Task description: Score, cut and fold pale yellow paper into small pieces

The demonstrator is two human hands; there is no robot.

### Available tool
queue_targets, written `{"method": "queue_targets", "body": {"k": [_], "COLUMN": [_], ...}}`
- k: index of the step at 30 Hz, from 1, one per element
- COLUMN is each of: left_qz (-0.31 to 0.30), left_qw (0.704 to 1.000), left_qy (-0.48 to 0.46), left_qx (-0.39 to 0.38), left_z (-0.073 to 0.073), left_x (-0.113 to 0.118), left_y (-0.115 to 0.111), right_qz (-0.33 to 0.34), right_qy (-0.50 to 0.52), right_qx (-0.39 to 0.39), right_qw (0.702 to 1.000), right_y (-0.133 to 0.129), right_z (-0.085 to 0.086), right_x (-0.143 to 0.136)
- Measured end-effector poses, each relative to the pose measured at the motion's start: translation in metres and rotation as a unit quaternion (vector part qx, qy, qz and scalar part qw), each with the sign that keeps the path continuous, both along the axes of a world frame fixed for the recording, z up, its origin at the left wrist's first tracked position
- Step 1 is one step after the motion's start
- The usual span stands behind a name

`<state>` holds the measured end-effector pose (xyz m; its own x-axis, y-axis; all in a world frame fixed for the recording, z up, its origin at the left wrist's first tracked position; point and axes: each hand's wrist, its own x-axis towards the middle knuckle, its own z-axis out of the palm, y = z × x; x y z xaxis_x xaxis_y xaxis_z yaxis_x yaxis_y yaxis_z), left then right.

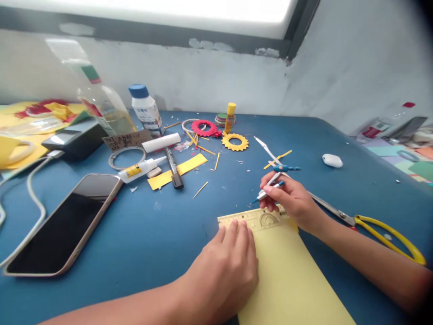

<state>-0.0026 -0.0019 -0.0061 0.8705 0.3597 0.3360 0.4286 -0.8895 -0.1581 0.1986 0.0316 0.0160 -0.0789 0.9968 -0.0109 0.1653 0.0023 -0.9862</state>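
Note:
A sheet of yellow paper (287, 275) lies at the front of the blue table, with a clear plastic ruler (252, 222) across its far edge. The ruler has a small protractor shape in it. My left hand (228, 262) rests on the ruler's left part, fingers stretched out and pressing it down; its palm covers the paper's left edge. In my right hand (291, 198) is a blue and white drawing compass (270, 187), pinched between the fingers. It is above the ruler's right end, its blue tip pointing left. Whether that tip touches anything, I cannot tell.
Yellow-handled scissors (389, 239) lie under my right forearm. A craft knife (265, 146), yellow ring (235, 142), red ring (203, 128), glue stick (230, 116), black marker (173, 169) and glue bottle (142, 169) lie beyond. A phone (64, 225) is at left.

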Motion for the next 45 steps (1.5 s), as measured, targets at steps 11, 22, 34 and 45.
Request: {"method": "queue_targets", "body": {"k": [11,22,34,45], "left_qz": [0.014,-0.004,0.08,0.22], "left_qw": [0.999,0.992,0.973,0.925], "left_qy": [-0.001,-0.017,-0.024,0.095], "left_qx": [-0.029,-0.129,-0.217,-0.295], "left_z": [0.008,0.018,0.029,0.053], "left_x": [0.003,-0.003,-0.011,-0.001], "left_y": [-0.002,-0.021,-0.004,0.042], "right_qz": [-0.021,-0.005,-0.011,0.036], "right_qy": [0.003,0.015,0.023,-0.292], "right_qx": [-0.07,-0.05,-0.03,-0.011], "right_qw": [0.997,0.999,0.999,0.956], "right_y": [-0.011,-0.013,-0.014,-0.056], "right_z": [-0.002,-0.007,-0.003,0.027], "right_x": [0.011,0.014,0.014,0.019]}}
